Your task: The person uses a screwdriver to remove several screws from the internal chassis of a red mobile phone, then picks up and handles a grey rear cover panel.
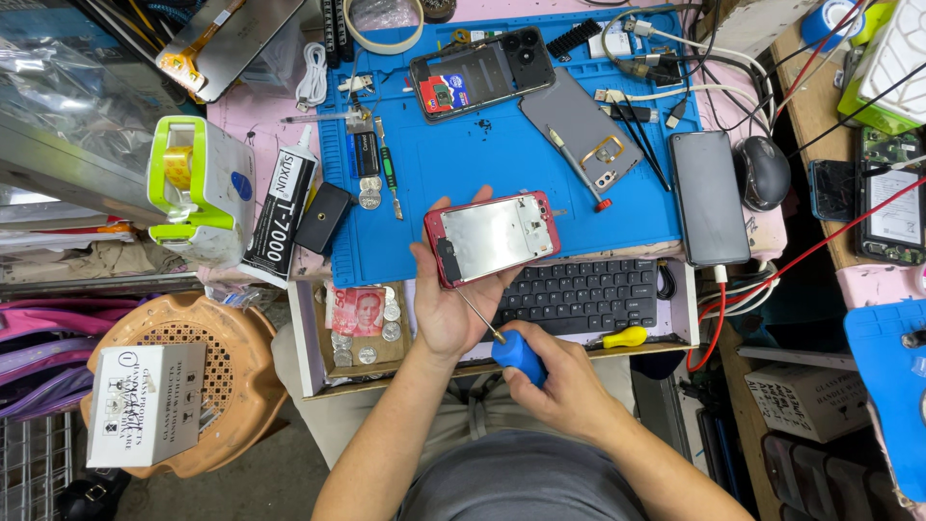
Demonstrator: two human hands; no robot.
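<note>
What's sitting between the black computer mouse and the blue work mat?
In the head view, a dark smartphone lies face up between the black mouse and the blue mat, its left edge at the mat's right edge.

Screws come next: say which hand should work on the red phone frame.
Probably the right hand: it holds the blue-handled screwdriver, tip angled toward the red phone frame. The left hand is cradling that frame.

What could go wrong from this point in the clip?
The screwdriver tip sits at the edge of the red phone frame, held in the air by the left hand; a slip might jab the palm. The right hand levers from below, so the frame could twist loose.
</note>
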